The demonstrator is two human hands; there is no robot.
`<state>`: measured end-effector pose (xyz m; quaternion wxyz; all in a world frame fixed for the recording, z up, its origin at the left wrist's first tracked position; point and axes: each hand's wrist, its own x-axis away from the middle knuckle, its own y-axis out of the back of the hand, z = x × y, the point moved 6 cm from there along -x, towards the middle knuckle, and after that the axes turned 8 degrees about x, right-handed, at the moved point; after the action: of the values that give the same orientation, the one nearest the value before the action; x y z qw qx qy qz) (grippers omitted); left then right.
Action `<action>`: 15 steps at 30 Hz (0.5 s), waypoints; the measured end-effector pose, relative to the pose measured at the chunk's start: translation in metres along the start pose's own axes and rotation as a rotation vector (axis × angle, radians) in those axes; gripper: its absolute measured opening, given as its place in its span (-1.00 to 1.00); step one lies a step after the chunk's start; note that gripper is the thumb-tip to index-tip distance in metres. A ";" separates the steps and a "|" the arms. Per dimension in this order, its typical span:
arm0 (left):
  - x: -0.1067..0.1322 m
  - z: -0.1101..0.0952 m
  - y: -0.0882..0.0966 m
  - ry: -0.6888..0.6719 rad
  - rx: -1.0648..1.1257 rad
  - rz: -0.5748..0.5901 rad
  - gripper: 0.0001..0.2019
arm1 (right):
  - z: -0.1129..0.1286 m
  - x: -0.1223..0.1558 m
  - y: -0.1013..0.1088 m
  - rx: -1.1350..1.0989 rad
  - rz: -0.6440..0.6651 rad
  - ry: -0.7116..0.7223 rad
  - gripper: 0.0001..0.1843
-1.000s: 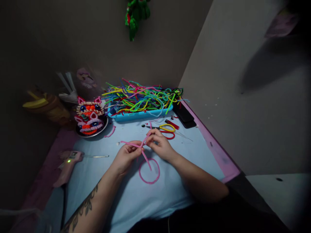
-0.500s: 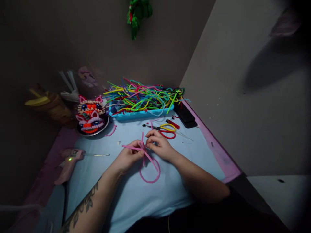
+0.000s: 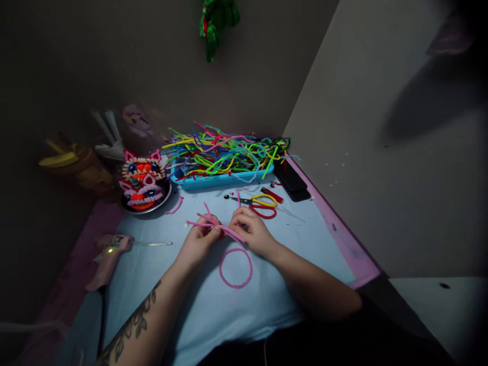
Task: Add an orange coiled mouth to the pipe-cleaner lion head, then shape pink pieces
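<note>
A bundle of crossed pink pipe cleaners (image 3: 229, 232) is pinched between the thumb and fingers of my left hand (image 3: 203, 238); their ends fan out to both sides. My right hand (image 3: 251, 229) is closed at the right side of the bundle, fingers curled round pink strands, though its fingertips are partly hidden. Just below the hands, a pink pipe-cleaner ring (image 3: 220, 274) lies on the light blue cloth (image 3: 274, 284). Beyond my right hand, scissors (image 3: 263, 205) with one yellow and one red handle rest on the cloth.
A blue tray (image 3: 213, 181) heaped with coloured pipe cleaners (image 3: 229, 152) stands at the back. To its left, a metal bowl (image 3: 163, 201) holds fuzzy animal faces (image 3: 142, 183). A pink glue gun (image 3: 110, 259) lies at left. Black phone-like slabs (image 3: 293, 182) and a red lighter-like piece (image 3: 272, 194) are at right.
The pink bundle has tilted and shifted slightly up and left with my left hand, uncovering the whole ring below. My right hand has moved slightly and turned against the strands.
</note>
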<state>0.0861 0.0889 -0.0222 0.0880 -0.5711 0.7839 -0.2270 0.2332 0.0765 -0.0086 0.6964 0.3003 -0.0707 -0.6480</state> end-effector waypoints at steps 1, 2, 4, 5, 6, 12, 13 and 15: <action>0.000 0.000 -0.001 0.007 0.002 0.012 -0.70 | 0.001 0.000 0.000 0.013 -0.004 0.004 -0.87; 0.001 0.001 -0.001 0.018 0.001 0.023 -0.70 | 0.001 0.000 0.000 0.022 -0.005 0.007 -0.87; 0.002 0.004 -0.002 0.055 0.022 0.038 -0.71 | 0.003 0.000 0.000 0.027 -0.006 0.010 -0.86; 0.002 0.005 -0.003 0.082 0.050 0.045 -0.72 | 0.003 0.000 0.000 0.025 -0.006 0.010 -0.85; 0.003 0.007 -0.003 0.110 0.087 0.050 -0.72 | 0.003 0.000 0.000 0.021 -0.005 0.008 -0.84; 0.003 0.013 0.001 0.211 0.261 -0.002 -0.72 | 0.006 0.002 0.000 0.022 -0.016 -0.007 -0.84; 0.002 0.013 0.002 0.211 0.263 -0.010 -0.72 | 0.007 0.002 0.000 0.023 -0.017 -0.007 -0.84; 0.002 0.012 0.002 0.203 0.253 -0.007 -0.72 | 0.008 0.003 0.000 0.017 -0.019 -0.001 -0.83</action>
<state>0.0883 0.0849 -0.0337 0.0788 -0.5325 0.7519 -0.3805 0.2300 0.0714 -0.0027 0.6877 0.3064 -0.0739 -0.6541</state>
